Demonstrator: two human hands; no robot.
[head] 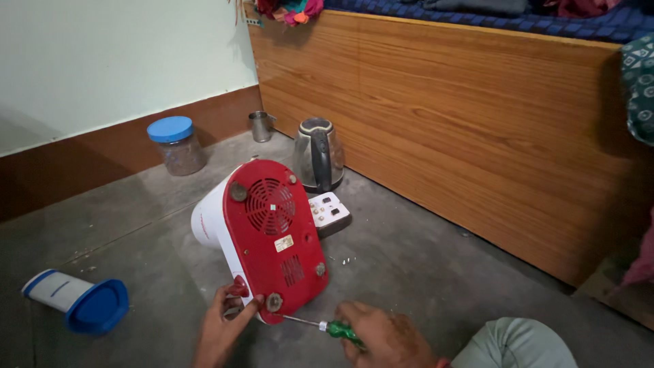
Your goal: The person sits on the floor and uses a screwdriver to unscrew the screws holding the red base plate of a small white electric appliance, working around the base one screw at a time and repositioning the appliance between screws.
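While the left hand grips the lower edge of a red-based white appliance tipped on the concrete floor, the right hand closes around a green-handled screwdriver, its tip near a foot at the base. A steel kettle and white extension board sit behind.

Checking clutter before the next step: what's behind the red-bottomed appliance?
Behind the red-and-white appliance sit a white switch box and a steel kettle, in front of the wooden bed panel. The appliance hides the box's left edge and the floor directly behind it.
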